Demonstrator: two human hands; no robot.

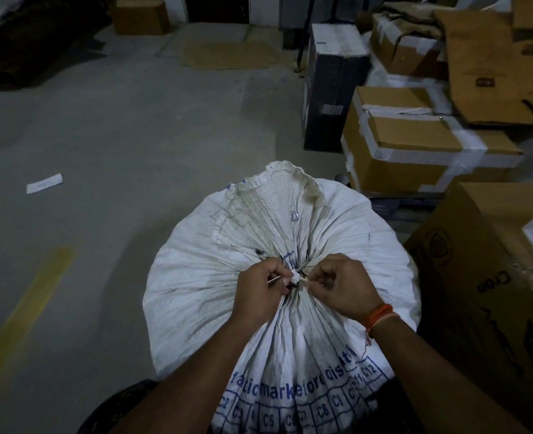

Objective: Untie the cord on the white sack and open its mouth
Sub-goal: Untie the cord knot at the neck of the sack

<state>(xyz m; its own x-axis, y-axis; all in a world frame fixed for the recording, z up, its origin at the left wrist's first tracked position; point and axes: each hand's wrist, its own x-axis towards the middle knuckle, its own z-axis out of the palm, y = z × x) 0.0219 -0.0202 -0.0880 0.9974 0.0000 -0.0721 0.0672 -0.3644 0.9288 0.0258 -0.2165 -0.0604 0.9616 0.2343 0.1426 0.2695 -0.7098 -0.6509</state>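
A large white woven sack (196,277) with blue print stands on the floor in front of me, its mouth gathered into tight pleats. The loose top flap (274,195) with metal eyelets lies folded away from me. A pale cord knot (295,277) cinches the gathered neck. My left hand (258,289) pinches the cord's end on the left of the knot. On the knot's right side my right hand (343,286), with an orange thread band at the wrist, pinches the cord. The fingers hide part of the cord.
Taped cardboard boxes (415,142) are stacked at the right, with a big brown carton (484,277) close beside the sack. A dark box (330,89) stands behind. The concrete floor (102,151) at the left has a paper slip (44,183) and a yellow line (27,305).
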